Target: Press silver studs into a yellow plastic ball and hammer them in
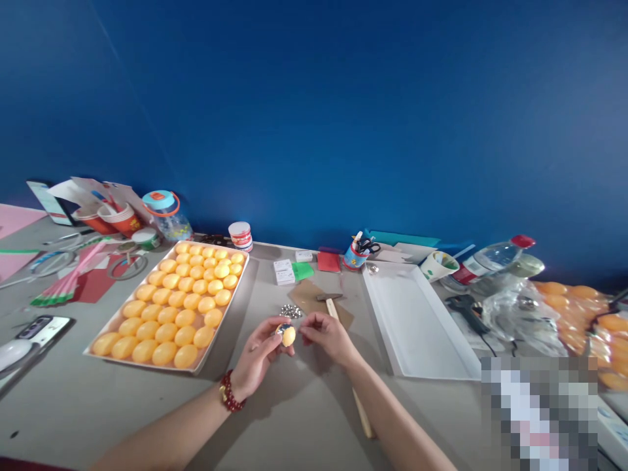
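Note:
Between the fingers of my left hand (262,348) is an orange table tennis ball (289,336) with a dark and silvery patch on its upper side. Just to the right of the ball, my right hand (328,335) has its thumb and fingertips pinched together; whatever they may hold is too small to make out. A small heap of shiny silver pieces (291,311) lies beyond my hands. Under my right forearm passes the handle of a hammer (363,413), its head resting on a brown sheet (304,296).
At left stands a shallow box (196,371) with rows of orange balls. A white tray (417,320) lies at right, beside a glue gun (466,313), a plastic bottle (493,256) and bagged orange balls (569,314). Small white boxes (283,271) and a pen cup (355,257) stand near the wall.

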`<state>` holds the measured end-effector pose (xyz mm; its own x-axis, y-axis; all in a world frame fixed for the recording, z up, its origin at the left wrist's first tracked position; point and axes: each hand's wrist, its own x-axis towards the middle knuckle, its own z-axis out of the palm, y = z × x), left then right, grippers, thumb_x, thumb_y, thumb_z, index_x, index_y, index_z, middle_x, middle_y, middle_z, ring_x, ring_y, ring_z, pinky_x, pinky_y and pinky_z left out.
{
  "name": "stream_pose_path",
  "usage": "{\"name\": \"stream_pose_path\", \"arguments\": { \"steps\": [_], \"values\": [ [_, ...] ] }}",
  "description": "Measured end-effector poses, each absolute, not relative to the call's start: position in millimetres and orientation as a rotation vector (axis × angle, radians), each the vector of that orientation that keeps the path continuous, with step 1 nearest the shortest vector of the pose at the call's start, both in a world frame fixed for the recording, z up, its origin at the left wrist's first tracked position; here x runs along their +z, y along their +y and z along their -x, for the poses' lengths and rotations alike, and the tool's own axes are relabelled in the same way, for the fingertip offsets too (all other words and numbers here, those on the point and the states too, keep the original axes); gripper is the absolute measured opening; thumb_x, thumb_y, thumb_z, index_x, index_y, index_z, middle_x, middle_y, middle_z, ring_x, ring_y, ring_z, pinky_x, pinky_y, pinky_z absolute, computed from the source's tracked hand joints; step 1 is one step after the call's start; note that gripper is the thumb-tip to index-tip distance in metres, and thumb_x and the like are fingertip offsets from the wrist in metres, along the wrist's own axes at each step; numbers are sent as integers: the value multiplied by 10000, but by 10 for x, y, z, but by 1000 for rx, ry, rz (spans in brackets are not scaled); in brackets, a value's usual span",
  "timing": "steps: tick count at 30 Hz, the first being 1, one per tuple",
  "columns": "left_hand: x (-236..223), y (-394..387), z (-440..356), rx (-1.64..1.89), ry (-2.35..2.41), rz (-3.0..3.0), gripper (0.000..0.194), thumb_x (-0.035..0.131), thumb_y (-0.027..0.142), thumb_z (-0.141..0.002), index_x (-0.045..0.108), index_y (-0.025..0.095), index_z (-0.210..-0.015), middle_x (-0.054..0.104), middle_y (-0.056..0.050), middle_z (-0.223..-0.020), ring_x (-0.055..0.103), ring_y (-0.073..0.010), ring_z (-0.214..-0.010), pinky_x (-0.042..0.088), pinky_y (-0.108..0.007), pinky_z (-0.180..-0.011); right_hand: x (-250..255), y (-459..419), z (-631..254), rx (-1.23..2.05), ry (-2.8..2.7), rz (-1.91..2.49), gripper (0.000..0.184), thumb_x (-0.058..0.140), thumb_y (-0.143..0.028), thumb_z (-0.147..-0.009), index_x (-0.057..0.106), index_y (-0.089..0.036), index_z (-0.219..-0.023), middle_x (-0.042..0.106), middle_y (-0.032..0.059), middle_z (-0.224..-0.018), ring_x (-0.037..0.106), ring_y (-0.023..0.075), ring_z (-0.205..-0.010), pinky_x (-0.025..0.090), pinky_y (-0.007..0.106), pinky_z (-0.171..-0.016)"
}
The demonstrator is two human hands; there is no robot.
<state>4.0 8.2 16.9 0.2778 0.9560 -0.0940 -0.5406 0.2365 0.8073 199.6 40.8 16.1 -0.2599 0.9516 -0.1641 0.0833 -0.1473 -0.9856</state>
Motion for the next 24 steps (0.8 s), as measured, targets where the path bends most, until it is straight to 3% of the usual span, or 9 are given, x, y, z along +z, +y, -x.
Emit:
{"name": "stream_pose_path", "arguments": {
  "steps": [3, 12, 24],
  "values": [
    [187, 69, -45, 1119, 673, -755, 287, 718, 308, -836, 709, 195, -1099, 701, -83, -1040, 657, -169, -730, 529, -308, -723, 240, 315, -1985, 1589, -1245, 1185, 338, 786, -470, -735, 623, -174, -728, 684, 5, -696, 629, 141, -619, 513, 279, -626],
    [114, 55, -67, 1080, 626, -762, 307, 721, 290, -833, 718, 213, -1130, 687, -83, -1056, 626, -185, -819, 535, -316, -754, 282, 224, -1956, 1644, -927, 1110, 398, 882, -445, -651, 593, -180, -723, 597, -59, -583, 499, 72, -473, 383, 205, -497],
    [112, 29, -43, 1013, 665, -872, 316, 696, 299, -867, 682, 230, -1175, 706, -65, -1057, 656, -197, -895, 516, -321, -829, 460, 47, -1969, 1845, -781, 1014, 308, 897, -384, -662, 715, -162, -775, 706, 7, -719, 597, 92, -557, 467, 225, -595]
  ]
}}
